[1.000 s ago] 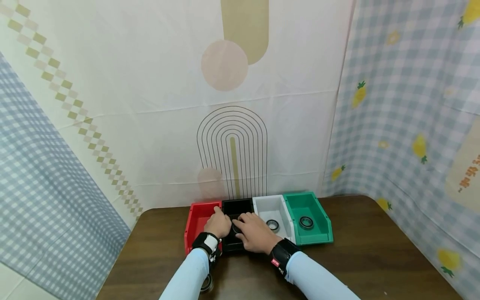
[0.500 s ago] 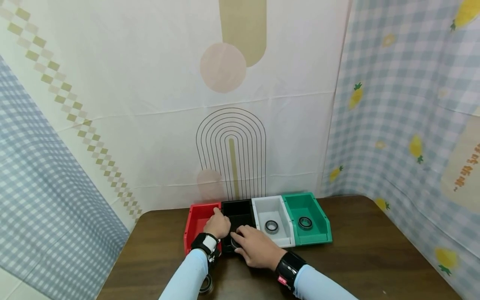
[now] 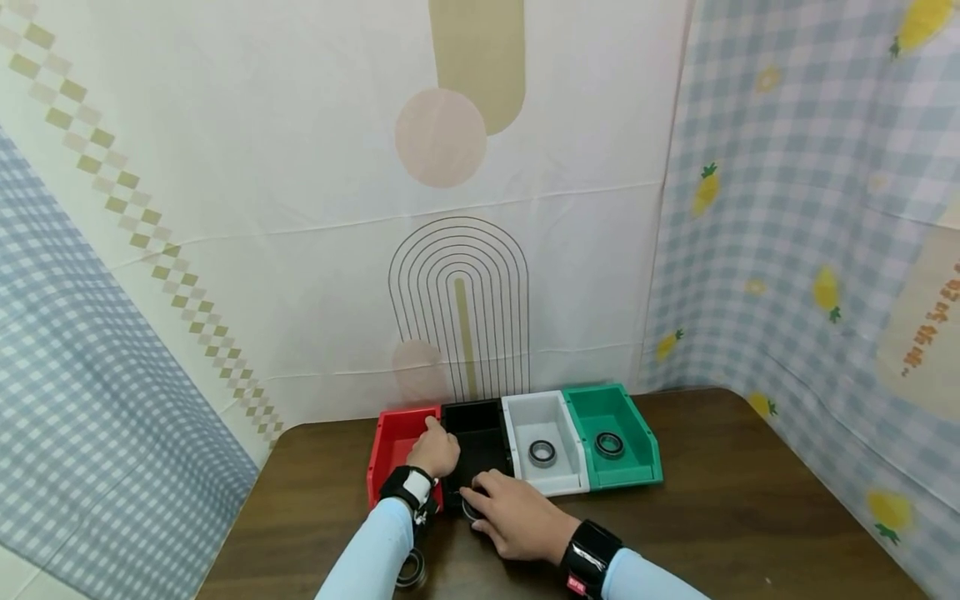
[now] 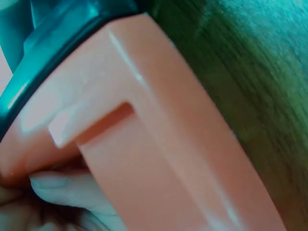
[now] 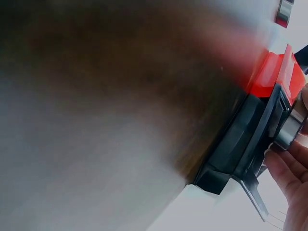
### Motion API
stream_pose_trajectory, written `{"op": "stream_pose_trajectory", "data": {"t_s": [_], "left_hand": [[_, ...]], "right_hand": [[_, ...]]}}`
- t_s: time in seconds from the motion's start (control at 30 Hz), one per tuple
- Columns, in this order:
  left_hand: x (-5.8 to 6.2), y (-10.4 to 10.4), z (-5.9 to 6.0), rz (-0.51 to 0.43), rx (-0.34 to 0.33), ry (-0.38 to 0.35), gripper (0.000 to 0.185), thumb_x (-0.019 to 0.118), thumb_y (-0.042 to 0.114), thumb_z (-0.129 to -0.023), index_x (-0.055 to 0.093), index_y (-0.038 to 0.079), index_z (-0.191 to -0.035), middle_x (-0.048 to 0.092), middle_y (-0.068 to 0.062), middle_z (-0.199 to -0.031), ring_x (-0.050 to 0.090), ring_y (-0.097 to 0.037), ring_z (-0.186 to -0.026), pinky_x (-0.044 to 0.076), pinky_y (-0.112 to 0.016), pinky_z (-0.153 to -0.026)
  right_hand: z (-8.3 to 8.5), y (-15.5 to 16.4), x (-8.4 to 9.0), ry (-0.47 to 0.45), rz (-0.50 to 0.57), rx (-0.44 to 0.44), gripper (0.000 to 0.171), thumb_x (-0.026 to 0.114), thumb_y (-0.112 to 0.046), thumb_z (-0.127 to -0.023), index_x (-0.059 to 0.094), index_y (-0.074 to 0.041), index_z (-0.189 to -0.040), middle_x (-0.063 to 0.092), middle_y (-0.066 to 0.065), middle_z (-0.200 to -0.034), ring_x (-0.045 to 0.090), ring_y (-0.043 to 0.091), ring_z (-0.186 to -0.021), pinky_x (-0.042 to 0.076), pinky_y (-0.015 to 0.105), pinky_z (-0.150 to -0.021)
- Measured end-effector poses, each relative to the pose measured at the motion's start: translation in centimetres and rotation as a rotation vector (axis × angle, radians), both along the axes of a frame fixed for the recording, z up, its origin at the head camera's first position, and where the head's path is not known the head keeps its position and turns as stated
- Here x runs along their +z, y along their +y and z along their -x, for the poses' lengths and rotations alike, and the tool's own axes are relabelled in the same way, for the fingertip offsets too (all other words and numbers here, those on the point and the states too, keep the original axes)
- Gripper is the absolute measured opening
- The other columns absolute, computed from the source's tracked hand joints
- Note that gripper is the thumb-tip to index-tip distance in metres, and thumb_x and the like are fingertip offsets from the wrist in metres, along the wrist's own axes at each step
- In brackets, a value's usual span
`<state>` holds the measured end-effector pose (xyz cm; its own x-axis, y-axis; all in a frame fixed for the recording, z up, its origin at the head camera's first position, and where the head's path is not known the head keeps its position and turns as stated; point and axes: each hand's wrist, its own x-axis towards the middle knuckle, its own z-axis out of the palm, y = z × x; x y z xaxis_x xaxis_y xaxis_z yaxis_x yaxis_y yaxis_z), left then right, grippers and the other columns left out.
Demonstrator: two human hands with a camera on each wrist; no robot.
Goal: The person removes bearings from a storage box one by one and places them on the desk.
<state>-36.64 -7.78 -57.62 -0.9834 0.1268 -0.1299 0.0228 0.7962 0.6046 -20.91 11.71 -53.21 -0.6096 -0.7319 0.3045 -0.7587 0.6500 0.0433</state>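
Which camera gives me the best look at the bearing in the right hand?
The right wrist view: the bearing shows larger there, with its shiny outer side turned to the camera. The head view shows it small, partly covered by the right hand; the left wrist view doesn't show it.

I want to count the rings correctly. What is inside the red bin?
Only bare floor and walls show in the red bin. The left hand and wristband hide its near right part; I cannot see what lies there.
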Motion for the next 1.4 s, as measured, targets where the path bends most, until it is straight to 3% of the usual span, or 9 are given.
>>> {"op": "stream_pose_trajectory", "data": {"t_s": [0.3, 0.67, 0.87, 0.97, 1.07, 1.17, 1.2, 1.4], "left_hand": [[1.6, -0.2, -1.3, -0.045, -0.010, 0.012, 0.075, 0.040, 0.030, -0.110, 0.010, -0.010, -0.166, 0.058, -0.008, -0.059, 0.052, -0.026, -0.048, 0.041, -0.037, -0.048], [0.5, 0.2, -0.5, -0.017, 0.002, -0.004, 0.075, 0.040, 0.033, -0.111, 0.010, -0.006, -0.167, 0.056, -0.007, -0.061, 0.053, -0.026, -0.052, 0.041, -0.037, -0.050], [1.4, 0.2, -1.3, -0.015, -0.005, 0.007, 0.073, 0.038, 0.031, -0.111, 0.011, -0.010, -0.165, 0.055, -0.007, -0.062, 0.052, -0.027, -0.053, 0.040, -0.039, -0.052], [2.7, 0.3, -2.3, -0.027, -0.002, -0.005, 0.072, 0.040, 0.028, -0.110, 0.012, -0.011, -0.165, 0.057, -0.009, -0.064, 0.053, -0.028, -0.055, 0.041, -0.039, -0.053], [4.7, 0.6, -3.9, -0.060, 0.018, -0.007, 0.072, 0.045, 0.023, -0.109, 0.015, -0.012, -0.165, 0.058, -0.012, -0.064, 0.054, -0.030, -0.055, 0.041, -0.039, -0.053], [5.2, 0.7, -4.3, -0.049, 0.012, 0.013, 0.070, 0.044, 0.022, -0.109, 0.017, -0.013, -0.163, 0.056, -0.011, -0.063, 0.053, -0.029, -0.054, 0.040, -0.038, -0.053], [4.5, 0.5, -4.0, -0.045, -0.002, 0.040, 0.070, 0.041, 0.025, -0.111, 0.016, -0.013, -0.163, 0.055, -0.008, -0.063, 0.051, -0.026, -0.054, 0.040, -0.037, -0.054], [4.8, 0.8, -4.4, -0.029, 0.008, 0.054, 0.070, 0.042, 0.026, -0.111, 0.016, -0.012, -0.164, 0.055, -0.007, -0.064, 0.051, -0.024, -0.057, 0.039, -0.036, -0.056]], "right_hand": [[-0.2, 0.2, -0.1, -0.065, -0.050, 0.014, 0.044, 0.062, -0.039, -0.108, 0.064, -0.016, -0.145, 0.063, -0.002, -0.122, 0.060, 0.008, -0.107, 0.057, 0.026, -0.086], [-1.1, 0.1, 0.1, -0.111, -0.070, 0.045, 0.042, 0.061, -0.041, -0.108, 0.067, -0.017, -0.142, 0.063, -0.003, -0.119, 0.059, 0.005, -0.103, 0.056, 0.024, -0.087], [-1.3, 0.2, 0.1, -0.142, -0.087, 0.036, 0.040, 0.062, -0.041, -0.107, 0.068, -0.017, -0.139, 0.063, -0.005, -0.115, 0.058, 0.003, -0.100, 0.054, 0.022, -0.082], [-1.3, 0.2, 0.1, -0.155, -0.087, 0.037, 0.040, 0.062, -0.041, -0.107, 0.068, -0.018, -0.138, 0.063, -0.005, -0.115, 0.058, 0.003, -0.101, 0.054, 0.021, -0.081], [-1.2, 0.2, 0.0, -0.159, -0.094, 0.044, 0.040, 0.063, -0.041, -0.107, 0.068, -0.018, -0.139, 0.063, -0.005, -0.115, 0.058, 0.002, -0.100, 0.053, 0.020, -0.080], [-1.2, 0.1, -0.1, -0.159, -0.109, 0.052, 0.039, 0.063, -0.041, -0.107, 0.069, -0.018, -0.138, 0.063, -0.006, -0.114, 0.058, 0.002, -0.099, 0.052, 0.020, -0.079], [-1.2, 0.1, -0.1, -0.161, -0.116, 0.054, 0.039, 0.062, -0.041, -0.107, 0.069, -0.018, -0.138, 0.063, -0.006, -0.114, 0.057, 0.001, -0.098, 0.052, 0.019, -0.078], [-1.5, -0.2, 0.1, -0.184, -0.156, 0.054, 0.035, 0.067, -0.039, -0.104, 0.072, -0.019, -0.133, 0.063, -0.007, -0.111, 0.055, 0.001, -0.096, 0.050, 0.019, -0.076]]}}
